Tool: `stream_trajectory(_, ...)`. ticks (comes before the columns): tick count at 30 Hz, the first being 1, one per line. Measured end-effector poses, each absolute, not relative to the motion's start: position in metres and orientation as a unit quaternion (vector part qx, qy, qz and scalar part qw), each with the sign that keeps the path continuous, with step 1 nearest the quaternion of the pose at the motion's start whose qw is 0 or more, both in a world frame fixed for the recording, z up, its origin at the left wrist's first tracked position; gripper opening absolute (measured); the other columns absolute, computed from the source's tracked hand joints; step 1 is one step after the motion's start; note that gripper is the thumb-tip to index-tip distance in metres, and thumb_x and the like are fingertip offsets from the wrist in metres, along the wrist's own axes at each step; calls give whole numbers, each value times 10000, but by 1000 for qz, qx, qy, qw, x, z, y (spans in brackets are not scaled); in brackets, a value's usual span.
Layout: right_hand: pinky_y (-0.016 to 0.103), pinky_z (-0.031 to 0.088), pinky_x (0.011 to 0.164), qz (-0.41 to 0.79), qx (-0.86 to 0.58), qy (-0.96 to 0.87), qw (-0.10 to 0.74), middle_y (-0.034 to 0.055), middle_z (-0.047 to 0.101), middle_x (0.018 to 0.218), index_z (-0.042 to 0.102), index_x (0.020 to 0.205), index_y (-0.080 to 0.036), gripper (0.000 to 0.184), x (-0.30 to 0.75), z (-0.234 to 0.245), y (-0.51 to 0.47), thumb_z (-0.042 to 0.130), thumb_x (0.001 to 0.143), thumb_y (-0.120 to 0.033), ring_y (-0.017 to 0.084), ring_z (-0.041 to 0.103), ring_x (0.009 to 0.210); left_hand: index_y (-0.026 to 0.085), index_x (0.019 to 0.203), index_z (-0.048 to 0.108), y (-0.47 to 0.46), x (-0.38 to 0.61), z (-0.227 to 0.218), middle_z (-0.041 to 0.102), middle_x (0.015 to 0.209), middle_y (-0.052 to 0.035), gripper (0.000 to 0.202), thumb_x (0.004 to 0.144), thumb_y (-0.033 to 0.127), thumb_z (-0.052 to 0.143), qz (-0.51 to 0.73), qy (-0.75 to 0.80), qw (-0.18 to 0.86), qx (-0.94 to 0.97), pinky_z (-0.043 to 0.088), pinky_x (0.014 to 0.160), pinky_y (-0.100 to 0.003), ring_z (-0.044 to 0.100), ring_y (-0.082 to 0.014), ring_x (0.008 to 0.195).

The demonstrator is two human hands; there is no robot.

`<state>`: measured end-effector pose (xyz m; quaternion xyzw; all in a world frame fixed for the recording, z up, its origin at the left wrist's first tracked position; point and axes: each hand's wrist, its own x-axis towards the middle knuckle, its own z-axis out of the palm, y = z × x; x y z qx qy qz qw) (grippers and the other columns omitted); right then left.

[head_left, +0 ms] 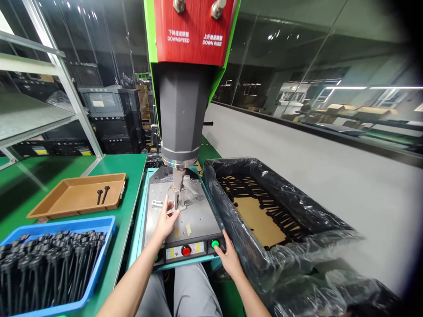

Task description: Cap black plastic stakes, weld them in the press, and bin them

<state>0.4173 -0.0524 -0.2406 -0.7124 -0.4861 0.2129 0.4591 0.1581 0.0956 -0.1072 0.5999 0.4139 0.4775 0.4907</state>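
Observation:
My left hand [166,219] is at the metal fixture [177,201] under the press head, thumb and fingers apart. The thumb lies by the fixture's front edge; I see nothing held. Directly above, the grey press column [181,110] ends in a narrow metal horn [179,178] that reaches down to the fixture. My right hand [229,255] rests at the right front corner of the machine base [194,224], its thumb beside the green button [215,243] and its fingers stretched along the edge. Between the hands sits a red button [186,250].
To the left, a blue bin [110,229] holds many black ribbed parts with wide heads. Behind it, a brown tray [71,193] carries two black parts. On the right stands a box lined with black plastic [284,189], with black parts laid over cardboard [259,220].

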Motion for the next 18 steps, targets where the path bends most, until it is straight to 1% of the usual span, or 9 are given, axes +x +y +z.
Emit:
stream_trajectory(4,435,321,1109,206,-715,-485,459,112,423,1438,313,1458,-207,696,415,-239,-52,524,825,-405,260,367,1356,269,1511,93,97,167,-105,368,1478,-162,917,801,511,621,470,431,489,596,391,1034,-425,453,-260,1293)
stream_trajectory(7,432,323,1108,205,-716,-483,460,107,427,1434,313,1457,-216,690,415,-240,-52,522,824,-397,256,371,1353,256,1514,-17,96,171,-103,235,1548,-175,991,803,518,623,470,437,497,585,325,1088,-438,322,-269,1390)
stream_trajectory(8,429,321,1110,205,-715,-482,462,103,421,1439,314,1456,-219,691,416,-241,-52,524,823,-397,253,368,1356,243,1511,-54,96,172,-102,217,1553,-184,1016,804,517,623,464,436,508,581,299,1104,-444,284,-271,1408)
stream_trajectory(10,418,327,1108,205,-712,-482,468,94,421,1443,328,1449,-223,686,418,-243,-51,528,819,-406,246,371,1354,209,1501,-117,97,174,-100,247,1536,-215,1060,807,516,623,448,431,533,573,261,1121,-456,259,-275,1417)
stream_trajectory(12,419,373,1078,200,-714,-475,474,90,477,1398,394,1410,-228,652,420,-243,-50,541,807,-428,253,427,1315,194,1491,-158,99,175,-97,280,1516,-238,1085,809,510,625,444,426,548,567,242,1126,-471,261,-277,1416)
stream_trajectory(13,428,406,1049,190,-721,-466,477,95,519,1352,444,1373,-225,618,420,-242,-50,543,802,-442,265,473,1273,201,1488,-168,101,176,-96,267,1520,-239,1090,808,505,629,448,424,548,565,233,1130,-475,244,-273,1422)
stream_trajectory(15,448,455,992,149,-737,-442,489,119,580,1254,539,1275,-204,533,416,-232,-48,531,809,-463,287,551,1174,226,1484,-177,105,177,-95,212,1543,-224,1087,809,501,630,456,423,544,563,222,1136,-479,196,-262,1436)
stream_trajectory(18,440,482,949,84,-725,-444,520,146,610,1164,619,1140,-177,410,395,-204,-40,491,858,-447,286,593,1078,251,1485,-170,110,178,-95,166,1564,-192,1066,814,504,619,465,411,540,569,220,1141,-482,175,-257,1441)
